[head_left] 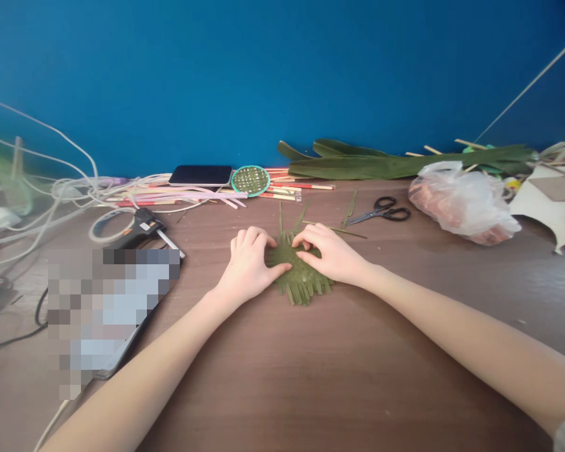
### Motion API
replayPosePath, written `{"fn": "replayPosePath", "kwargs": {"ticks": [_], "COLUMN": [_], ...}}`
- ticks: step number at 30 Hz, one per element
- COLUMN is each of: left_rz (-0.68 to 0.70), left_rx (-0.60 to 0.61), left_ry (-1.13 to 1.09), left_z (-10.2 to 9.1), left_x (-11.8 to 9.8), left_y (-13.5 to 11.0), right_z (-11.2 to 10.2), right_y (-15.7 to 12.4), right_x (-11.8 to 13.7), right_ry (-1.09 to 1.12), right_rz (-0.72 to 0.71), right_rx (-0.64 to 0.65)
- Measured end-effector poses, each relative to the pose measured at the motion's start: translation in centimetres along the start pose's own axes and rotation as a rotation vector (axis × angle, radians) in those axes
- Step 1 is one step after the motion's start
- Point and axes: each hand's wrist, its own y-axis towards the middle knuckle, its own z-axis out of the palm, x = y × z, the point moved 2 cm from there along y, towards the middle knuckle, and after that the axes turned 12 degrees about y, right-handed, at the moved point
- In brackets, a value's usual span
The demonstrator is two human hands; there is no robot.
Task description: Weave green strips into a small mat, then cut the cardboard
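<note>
Bare forearms [155, 376] reach to a flat, woven green-leaf mat [306, 277] at twelve o'clock; left hand [248, 267] half-curled, thumb atop, right hand [334, 254] slightly parted, both grips unclear. Likely light, pliable, tearable: hold its dense middle.

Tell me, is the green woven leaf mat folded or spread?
Spread: the green woven leaf mat lies flat on the brown wood-grain table, its strip ends sticking outward.
</note>
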Motion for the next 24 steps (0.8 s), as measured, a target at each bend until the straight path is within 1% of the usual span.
{"fn": "replayPosePath", "kwargs": {"ticks": [20,24], "left_rz": [0.001,-0.018], "left_rx": [0.018,0.0], "left_ry": [-0.037,-0.049], "left_z": [-0.1,0.09], "left_x": [-0.04,0.02], "left_y": [-0.07,-0.07], "right_z": [-0.07,-0.1], "right_y": [0.01,0.08], "right_x": [0.02,0.0], "right_ry": [0.003,0.001], "right_rz": [0.009,0.01], "right_rx": [0.008,0.009]}}
